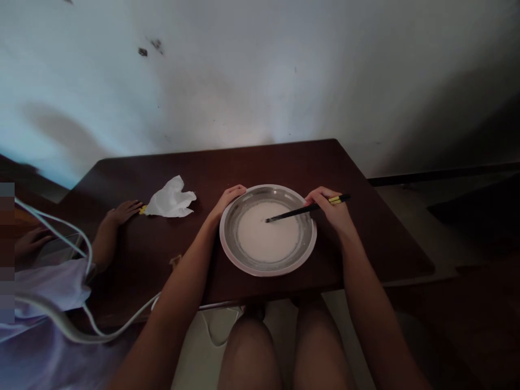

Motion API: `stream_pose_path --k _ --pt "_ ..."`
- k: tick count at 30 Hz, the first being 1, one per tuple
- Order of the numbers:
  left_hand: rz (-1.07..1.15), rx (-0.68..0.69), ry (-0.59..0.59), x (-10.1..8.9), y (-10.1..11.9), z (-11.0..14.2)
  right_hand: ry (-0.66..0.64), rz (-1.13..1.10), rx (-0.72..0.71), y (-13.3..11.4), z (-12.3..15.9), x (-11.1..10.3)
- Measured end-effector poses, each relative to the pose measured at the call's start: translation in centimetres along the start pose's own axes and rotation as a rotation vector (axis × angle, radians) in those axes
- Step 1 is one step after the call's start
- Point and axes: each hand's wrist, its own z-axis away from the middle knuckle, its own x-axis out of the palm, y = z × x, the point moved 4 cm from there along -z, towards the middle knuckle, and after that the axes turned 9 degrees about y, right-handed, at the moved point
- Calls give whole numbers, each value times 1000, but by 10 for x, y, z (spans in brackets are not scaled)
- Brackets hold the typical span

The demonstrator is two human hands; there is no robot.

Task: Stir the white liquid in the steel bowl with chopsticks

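A wide metal bowl stands on the dark brown table near its front edge. White, milky liquid fills its lower part. My left hand grips the bowl's rim at the upper left, fingers curled over the edge. At the right rim, my right hand is closed around black chopsticks with yellow bands near the top end. Their tips point left and down, reaching the liquid close to the middle of the bowl. The two sticks lie close together.
A crumpled white plastic bag lies left of the bowl, beside another person's hand. White cables run along the table's front left. A small brown scrap lies near my left forearm. Behind the table rises a pale wall.
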Motion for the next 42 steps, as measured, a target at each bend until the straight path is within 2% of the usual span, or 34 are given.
stream_pose_path --k 2,5,9,13,17,21,25,29,34,37,42 --pt "7 4 -6 0 0 0 5 -17 25 1 0 -1" --pt "-18 12 -5 -1 -1 -1 -66 -14 41 1 1 2" --pt "-38 22 -2 -2 -1 -1 16 -7 7 -1 0 -1" --pt "-13 11 2 -1 -1 0 -67 -2 25 1 1 2" --pt "-7 12 -3 -1 0 1 25 -12 10 1 0 -1" --pt "-12 10 -1 -1 0 0 -67 -21 54 3 1 2" --pt "-26 34 -11 -1 0 0 22 -13 15 1 0 -2" --pt "-53 38 -12 -1 1 0 -79 -14 37 2 1 3" --pt "-58 49 7 0 3 1 4 -16 18 2 0 0" --pt "-47 30 11 -1 2 1 -77 -17 26 2 1 3" --pt "-20 18 0 0 0 0 19 2 -6 0 0 -1"
